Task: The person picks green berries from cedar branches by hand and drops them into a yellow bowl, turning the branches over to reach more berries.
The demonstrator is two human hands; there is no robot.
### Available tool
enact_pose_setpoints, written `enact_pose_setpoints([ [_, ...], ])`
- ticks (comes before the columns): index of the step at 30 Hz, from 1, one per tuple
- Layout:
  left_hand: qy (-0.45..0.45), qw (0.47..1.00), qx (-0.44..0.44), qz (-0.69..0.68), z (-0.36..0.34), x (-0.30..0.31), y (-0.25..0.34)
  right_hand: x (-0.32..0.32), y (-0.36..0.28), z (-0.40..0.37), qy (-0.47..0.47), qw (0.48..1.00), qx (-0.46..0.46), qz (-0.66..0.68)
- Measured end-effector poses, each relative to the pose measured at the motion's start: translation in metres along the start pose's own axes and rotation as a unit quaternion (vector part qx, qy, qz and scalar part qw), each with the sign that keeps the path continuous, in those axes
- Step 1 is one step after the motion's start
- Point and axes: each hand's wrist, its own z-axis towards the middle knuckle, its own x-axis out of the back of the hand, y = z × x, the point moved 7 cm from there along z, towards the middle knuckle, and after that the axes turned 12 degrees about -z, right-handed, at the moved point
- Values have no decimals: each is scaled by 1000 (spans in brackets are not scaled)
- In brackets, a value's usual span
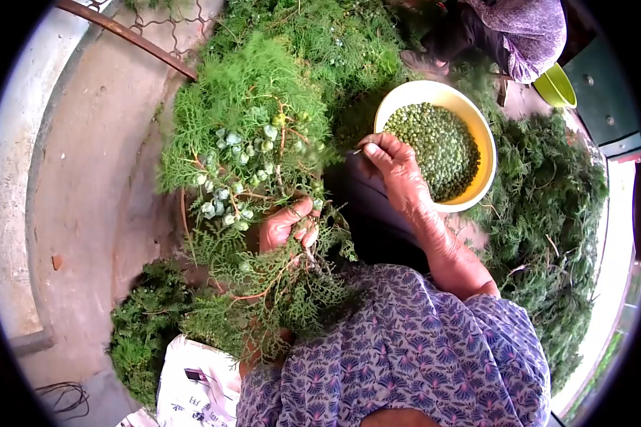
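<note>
My left hand [287,223] is closed around the stem of a leafy green conifer branch [253,135]. Pale blue-green cones [228,203] grow in clusters on that branch, mostly above and left of my hand. Thumb and fingers of my right hand [399,167] are pinched together at the left side of a yellow basin [486,181]; a tiny pale tip shows at the fingertips, too small to name. Many small round green cones [434,146] lie in the basin, and my right wrist passes over its lower left rim.
Cut greenery is heaped at the top [356,35] and along the right [548,235]. Another person [520,28] sits at the upper right, near a yellow-green basin [555,87]. A white printed sack [196,384] lies lower left, beside a metal bar [128,35] farther up.
</note>
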Motion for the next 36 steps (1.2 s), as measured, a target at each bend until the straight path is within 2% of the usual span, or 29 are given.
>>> enact_pose_setpoints([
  [1,-28,1000,-3,-6,1,4,-2,-2,0,-4,1,1000,-3,0],
  [2,20,1000,7,-21,-3,-1,-2,-18,5,-7,-72,990,-73,97],
  [3,18,1000,8,-19,-3,-5,1,-35,8,-11,-145,961,-140,192],
  [6,3,998,47,-30,-5,-7,-4,-58,15,-26,-225,941,-145,207],
  [7,44,997,55,-28,-6,-5,-5,-65,9,-30,-253,939,-126,198],
  [9,87,992,91,-25,-7,-6,-6,-71,11,-33,-242,939,-105,218],
  [11,74,994,78,-4,-8,-9,-4,-72,13,-32,-253,930,-116,238],
  [12,25,994,100,30,-7,-15,-4,-71,18,-34,-239,916,-164,279],
  [13,-19,990,141,3,-3,-9,-9,-71,20,-36,-236,910,-191,284],
  [15,-72,997,2,-21,-1,-20,1,-76,13,-34,-347,793,-202,458],
  [16,-76,994,20,-81,2,-14,-4,-64,19,-28,-274,839,-195,427],
  [17,-52,996,-21,-74,2,-9,-4,-57,21,-27,-253,869,-186,383],
  [19,-28,998,5,-61,-5,-13,-2,-55,13,-33,-205,934,-163,243],
  [21,34,994,5,-99,-8,-15,-2,-63,13,-41,-240,930,-143,239],
  [22,-36,997,45,-60,-6,-16,-1,-68,8,-45,-258,926,-115,249],
  [23,3,995,38,-87,2,4,-9,-74,0,-49,-277,921,-87,259],
  [24,-17,991,71,-111,5,8,-13,-77,-7,-50,-233,943,-82,225],
  [25,-37,985,102,-132,7,7,-14,-76,-5,-50,-232,943,-81,225],
  [26,-37,985,102,-132,9,5,-13,-75,-3,-47,-227,957,-66,165],
  [27,-33,996,76,-43,12,4,-9,-75,-1,-43,-223,968,-51,105],
  [28,-26,998,47,44,10,3,-6,-75,1,-43,-228,966,-69,104],
  [29,35,998,58,2,3,11,-10,-74,-3,-42,-236,964,-86,83],
  [31,-122,987,43,-97,0,-7,-9,-73,7,-42,-292,912,-131,257],
  [32,-399,911,-40,-95,17,-14,0,-69,16,-42,-269,910,-161,270],
  [33,-110,993,-27,-7,5,-16,4,-66,12,-46,-288,901,-160,282],
  [35,-14,998,-61,-23,1,-22,9,-37,26,-30,-195,917,-150,315],
  [36,81,981,-173,-27,0,-14,13,-31,21,-26,-201,920,-132,309],
])
